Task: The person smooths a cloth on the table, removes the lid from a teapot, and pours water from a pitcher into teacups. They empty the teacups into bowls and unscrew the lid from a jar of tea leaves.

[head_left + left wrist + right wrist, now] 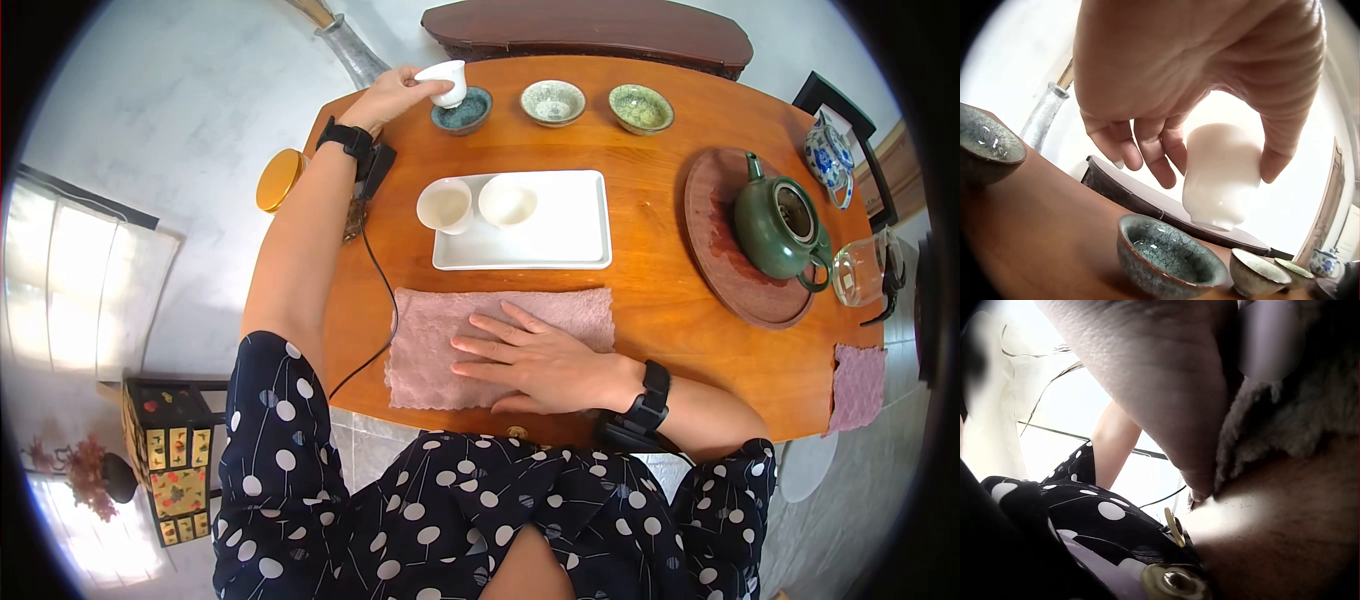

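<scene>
The left hand (395, 97) pinches a small white cup (447, 84) between thumb and fingers. In the left wrist view that white cup (1221, 178) hangs in the left hand (1197, 81), above a blue-green crackled bowl (1169, 256). The right hand (535, 365) lies flat with spread fingers on a pink cloth (430, 350). Two more white cups (444, 206) stand on a white rectangular tray (530, 256). In the right wrist view the right hand (1160, 381) is dark and close, beside the cloth (1272, 425).
A pale bowl (553, 103) and a green bowl (641, 109) stand right of the blue-green one. On the right, a green teapot (778, 228) sits on a round wooden tray (715, 250), near a glass pitcher (858, 272) and a blue-white pot (828, 158). A gold-lidded jar (280, 180) is at left.
</scene>
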`<state>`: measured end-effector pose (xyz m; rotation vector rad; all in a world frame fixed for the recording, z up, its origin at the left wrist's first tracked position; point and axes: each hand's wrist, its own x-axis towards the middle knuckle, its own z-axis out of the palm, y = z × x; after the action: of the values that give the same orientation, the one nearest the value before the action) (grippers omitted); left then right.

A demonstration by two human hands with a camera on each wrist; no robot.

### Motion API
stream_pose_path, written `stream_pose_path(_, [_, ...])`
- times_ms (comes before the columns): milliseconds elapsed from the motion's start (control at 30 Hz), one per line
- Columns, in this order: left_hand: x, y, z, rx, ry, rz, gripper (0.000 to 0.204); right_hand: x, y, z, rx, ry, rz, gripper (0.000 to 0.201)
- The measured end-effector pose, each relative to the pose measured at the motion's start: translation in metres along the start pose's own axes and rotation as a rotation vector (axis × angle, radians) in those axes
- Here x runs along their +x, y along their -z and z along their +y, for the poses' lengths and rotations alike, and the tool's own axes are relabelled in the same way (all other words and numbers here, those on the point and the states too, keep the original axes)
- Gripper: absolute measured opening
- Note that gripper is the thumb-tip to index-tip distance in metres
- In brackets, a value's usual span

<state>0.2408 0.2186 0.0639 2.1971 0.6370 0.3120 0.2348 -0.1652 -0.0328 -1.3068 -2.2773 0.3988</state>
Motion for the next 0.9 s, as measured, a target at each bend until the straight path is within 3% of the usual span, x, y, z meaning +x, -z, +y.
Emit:
stream_pose_path(167, [-0.008,-0.003,0.002,-0.028,0.003,-0.023,0.079,0.0,-0.001,0.0,-0.004,0.005,0.006,0.062])
stream_pose_path(233, [-0.013,-0.005,0.007,-0.105,0.022,-0.009,0.059,0.0,-0.001,0.001,-0.007,0.011,0.011,0.063])
stream_pose_path(367, [-0.027,-0.014,0.031,-0.135,-0.018,-0.042,0.06,0.0,-0.004,0.003,-0.03,0.013,0.031,0.061])
stream_pose_path(433, [-0.038,-0.024,0.051,-0.116,-0.127,-0.093,0.072,0.0,-0.004,0.003,-0.032,0.031,0.033,0.06])
stream_pose_path(600, [-0.069,-0.066,0.092,0.015,-0.218,-0.126,0.069,-0.001,-0.006,0.004,-0.031,0.027,0.044,0.059])
stream_pose_path(667, [-0.075,-0.084,0.091,0.263,-0.434,-0.108,0.061,0.0,-0.006,0.004,-0.032,0.03,0.052,0.059])
stream_pose_path(700, [-0.074,-0.092,0.085,0.326,-0.626,-0.076,0.062,-0.001,-0.006,0.003,-0.032,0.03,0.052,0.059])
stream_pose_path(900, [-0.086,-0.123,0.07,0.359,-0.686,-0.135,0.065,-0.001,-0.006,0.004,-0.022,0.026,0.046,0.06])
